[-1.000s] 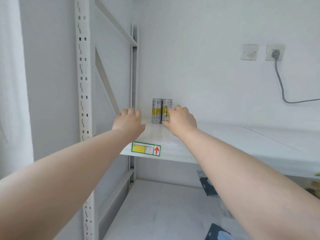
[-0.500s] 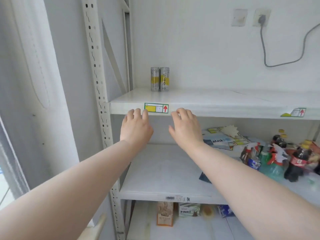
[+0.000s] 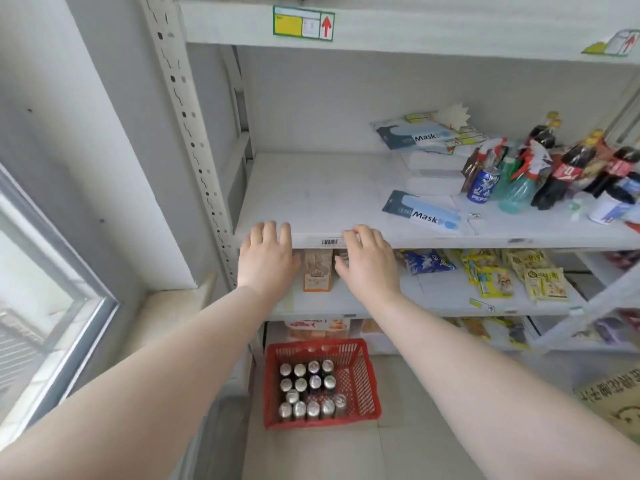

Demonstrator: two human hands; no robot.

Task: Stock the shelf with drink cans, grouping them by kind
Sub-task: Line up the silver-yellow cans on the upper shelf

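A red basket (image 3: 367,382) on the floor below the shelving holds several upright drink cans (image 3: 306,389) seen from above, silver tops showing. My left hand (image 3: 266,259) and my right hand (image 3: 369,263) hang in the air in front of the middle shelf's front edge (image 3: 450,242), palms down, fingers relaxed, holding nothing. The top shelf's front edge (image 3: 415,29) with its yellow label (image 3: 303,24) is at the top of the view; the two cans on it are out of sight.
Mask packets (image 3: 420,213), a blue can (image 3: 483,185), cola bottles (image 3: 561,178) and spray bottles crowd the middle shelf's right half. Snack packets (image 3: 512,278) lie on the lower shelf. A window (image 3: 38,306) is at the left; a perforated upright post (image 3: 194,133) frames the shelving.
Both hands have drawn back from the two cans on the top shelf and dropped to the middle shelf's edge. The view has tilted down, bringing the red basket into sight.
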